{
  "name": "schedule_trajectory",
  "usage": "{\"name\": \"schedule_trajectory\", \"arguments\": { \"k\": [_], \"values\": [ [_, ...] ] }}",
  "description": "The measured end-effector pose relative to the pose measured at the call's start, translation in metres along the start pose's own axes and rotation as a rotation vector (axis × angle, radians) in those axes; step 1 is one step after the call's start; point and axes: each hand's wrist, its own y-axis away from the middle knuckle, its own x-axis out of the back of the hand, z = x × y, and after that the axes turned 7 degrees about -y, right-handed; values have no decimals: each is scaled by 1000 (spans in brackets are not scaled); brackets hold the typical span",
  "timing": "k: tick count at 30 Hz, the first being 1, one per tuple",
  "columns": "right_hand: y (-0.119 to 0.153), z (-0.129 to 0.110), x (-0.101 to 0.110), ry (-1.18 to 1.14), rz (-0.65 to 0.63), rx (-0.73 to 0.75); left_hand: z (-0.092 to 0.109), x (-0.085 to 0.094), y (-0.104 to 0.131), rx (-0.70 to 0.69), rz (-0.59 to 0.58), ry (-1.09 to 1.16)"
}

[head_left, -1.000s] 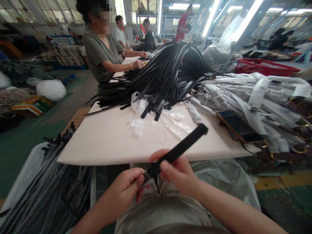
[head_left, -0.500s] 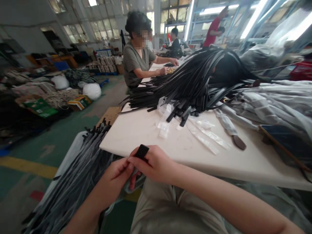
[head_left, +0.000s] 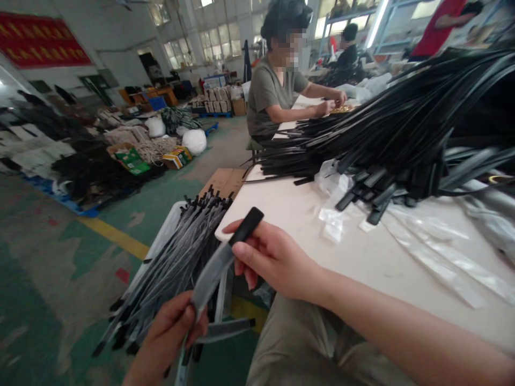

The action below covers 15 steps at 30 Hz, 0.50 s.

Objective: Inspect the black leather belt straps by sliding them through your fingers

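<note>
Between my hands runs a black strap [head_left: 212, 272] in a clear plastic sleeve, its bare black end sticking up out of the sleeve. My right hand [head_left: 277, 260] pinches it just below that end, thumb on the near side. Lower down, my left hand [head_left: 171, 324] is closed around the sleeved part. Another sleeved stretch with a black tip juts out to the right below my left hand; I cannot tell if it is the same strap. Beside my hands lies a bundle of sleeved straps [head_left: 173, 257] in a light-coloured container, black ends showing.
A white table [head_left: 362, 273] stands to the right, bearing a large heap of black straps [head_left: 386, 118] and loose clear plastic sleeves [head_left: 438, 257]. Across it a co-worker [head_left: 277, 96] handles small gold-coloured pieces. Cardboard [head_left: 225, 182] lies past the bundle; goods on pallets fill the far left floor.
My hands have drawn apart, the left down and to the left, showing a length of sleeved strap between them. The view has swung left, bringing more of the bundle into sight.
</note>
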Motion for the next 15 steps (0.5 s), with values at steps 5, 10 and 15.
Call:
{"name": "schedule_trajectory", "arguments": {
  "k": [5, 10, 15],
  "values": [
    [44, 15, 38, 207, 188, -37, 19, 79, 14, 51, 466, 75],
    [140, 43, 109, 441, 450, -204, 54, 146, -47, 195, 444, -142],
    [196, 30, 150, 702, 746, -181, 71, 152, -158, 167, 586, -620]
  ]
}}
